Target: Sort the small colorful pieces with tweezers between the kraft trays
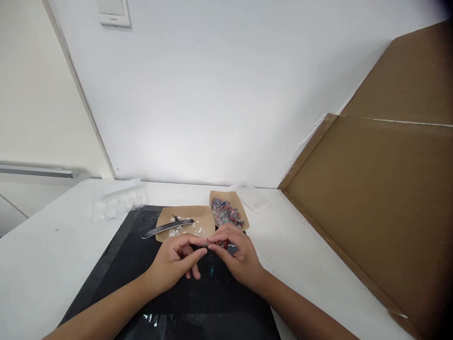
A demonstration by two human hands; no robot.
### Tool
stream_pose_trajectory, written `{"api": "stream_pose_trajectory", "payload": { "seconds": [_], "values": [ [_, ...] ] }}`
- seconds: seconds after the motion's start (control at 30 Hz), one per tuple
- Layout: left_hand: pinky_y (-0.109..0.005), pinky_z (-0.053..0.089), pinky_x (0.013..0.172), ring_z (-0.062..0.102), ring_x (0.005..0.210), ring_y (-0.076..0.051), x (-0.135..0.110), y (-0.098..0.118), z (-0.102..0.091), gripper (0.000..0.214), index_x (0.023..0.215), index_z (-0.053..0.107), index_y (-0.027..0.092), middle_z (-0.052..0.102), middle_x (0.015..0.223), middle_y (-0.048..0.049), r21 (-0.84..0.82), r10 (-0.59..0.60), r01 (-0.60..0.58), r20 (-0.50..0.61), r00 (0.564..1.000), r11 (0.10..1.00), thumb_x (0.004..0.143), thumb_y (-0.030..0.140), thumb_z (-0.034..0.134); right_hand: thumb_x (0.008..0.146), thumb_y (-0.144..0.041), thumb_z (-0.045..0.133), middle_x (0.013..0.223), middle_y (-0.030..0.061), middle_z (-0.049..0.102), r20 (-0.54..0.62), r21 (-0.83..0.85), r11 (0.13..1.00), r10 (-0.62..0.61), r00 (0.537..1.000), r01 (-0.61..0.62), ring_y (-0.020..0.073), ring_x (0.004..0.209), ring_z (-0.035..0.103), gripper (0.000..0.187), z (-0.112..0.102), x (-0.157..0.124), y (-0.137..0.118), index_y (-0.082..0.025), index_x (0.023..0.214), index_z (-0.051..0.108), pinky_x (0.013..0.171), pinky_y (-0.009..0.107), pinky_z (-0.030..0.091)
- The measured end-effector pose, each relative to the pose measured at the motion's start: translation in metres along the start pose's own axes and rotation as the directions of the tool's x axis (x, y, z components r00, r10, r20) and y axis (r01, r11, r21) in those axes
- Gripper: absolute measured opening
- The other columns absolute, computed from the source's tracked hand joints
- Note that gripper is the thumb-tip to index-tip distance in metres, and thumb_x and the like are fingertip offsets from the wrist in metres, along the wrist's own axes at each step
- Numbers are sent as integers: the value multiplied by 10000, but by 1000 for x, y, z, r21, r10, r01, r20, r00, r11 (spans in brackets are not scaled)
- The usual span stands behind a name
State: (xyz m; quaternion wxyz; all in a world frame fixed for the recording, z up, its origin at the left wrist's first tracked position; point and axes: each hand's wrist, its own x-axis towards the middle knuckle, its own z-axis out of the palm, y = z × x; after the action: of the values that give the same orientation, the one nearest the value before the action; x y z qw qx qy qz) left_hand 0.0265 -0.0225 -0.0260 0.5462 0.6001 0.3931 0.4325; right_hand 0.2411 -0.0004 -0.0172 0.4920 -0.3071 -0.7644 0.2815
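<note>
In the head view, a person's two bare hands meet over a black mat (116, 278) on a white table (30, 264). The right hand (240, 255) has thumb and forefinger together on a tiny piece (205, 244), too small to identify; the left hand (173, 259) points its forefinger at the same spot, though whether its fingers grip cannot be told. A small teal piece (211, 270) lies just below on the mat. Beyond, a curved nail file (166, 228) crosses a brown paper tray (201, 213) of white flakes; to its right, a second tray (241, 200) holds multicoloured pieces.
</note>
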Motion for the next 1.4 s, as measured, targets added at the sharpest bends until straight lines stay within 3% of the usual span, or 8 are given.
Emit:
{"api": "stream_pose_trajectory", "payload": {
  "seconds": [0.37, 0.43, 0.5, 0.6, 0.77, 1.2, 1.4],
  "values": [
    [-147, 509, 398, 722, 472, -158, 3, -1, -3, 340, 1135, 717, 124, 692, 541, -3, -187, 7, 2, 48, 999, 982, 954, 411, 711, 932, -277, 743, 907, 19, 687, -15, 53, 998, 44, 999, -43, 145, 764, 632, 111, 0, -1, 5, -272, 1042, 761, 682, 280, 511],
    [-159, 527, 402, 750, 529, -156, 3, -1, -4, 275, 1079, 735, 143, 799, 871, -88, -207, 26, -11, 67, 997, 978, 933, 377, 744, 922, -296, 755, 887, 14, 690, -35, 100, 992, 87, 996, -84, 144, 753, 635, 122, 2, -1, 5, -266, 1041, 754, 690, 283, 517],
    [-161, 534, 408, 757, 559, -135, 2, 1, -4, 238, 1053, 754, 157, 744, 1234, -151, -203, 55, -40, 69, 996, 978, 910, 346, 773, 910, -321, 769, 861, 9, 698, -44, 189, 969, 168, 985, -156, 140, 728, 640, 146, 4, -1, 6, -257, 1039, 747, 685, 283, 530],
    [-161, 544, 434, 757, 592, -118, 0, 3, -3, 218, 1059, 778, 168, 655, 1388, -170, -157, 90, -78, 70, 993, 984, 901, 318, 784, 885, -345, 794, 804, -6, 705, 1, 377, 886, 291, 957, -270, 126, 674, 652, 188, 9, -2, 6, -242, 1030, 731, 637, 260, 534],
    [-152, 535, 450, 755, 619, -110, 0, 5, -2, 243, 1152, 782, 222, 653, 1366, -154, -94, 128, -122, 59, 990, 988, 923, 299, 759, 858, -359, 820, 784, -8, 715, 86, 505, 784, 372, 924, -362, 120, 653, 687, 242, 13, -3, 5, -221, 1025, 711, 566, 215, 509],
    [-171, 551, 566, 705, 598, -46, 1, 4, -7, 164, 1082, 802, 235, 633, 1202, -80, -7, 215, -216, 107, 971, 976, 925, 241, 756, 879, -320, 802, 824, 1, 716, 103, 433, 842, 310, 945, -323, 118, 665, 686, 151, 9, -7, 2, -220, 978, 747, 622, 247, 548],
    [-202, 558, 562, 694, 593, -65, 1, 3, -7, 187, 1112, 778, 216, 606, 1138, -79, 143, 263, -270, 70, 962, 952, 989, 298, 663, 880, -409, 793, 687, -24, 696, 176, 514, 743, 399, 900, -430, 125, 626, 704, 245, 12, -5, 6, -202, 932, 674, 540, 204, 497]
  ]
}}
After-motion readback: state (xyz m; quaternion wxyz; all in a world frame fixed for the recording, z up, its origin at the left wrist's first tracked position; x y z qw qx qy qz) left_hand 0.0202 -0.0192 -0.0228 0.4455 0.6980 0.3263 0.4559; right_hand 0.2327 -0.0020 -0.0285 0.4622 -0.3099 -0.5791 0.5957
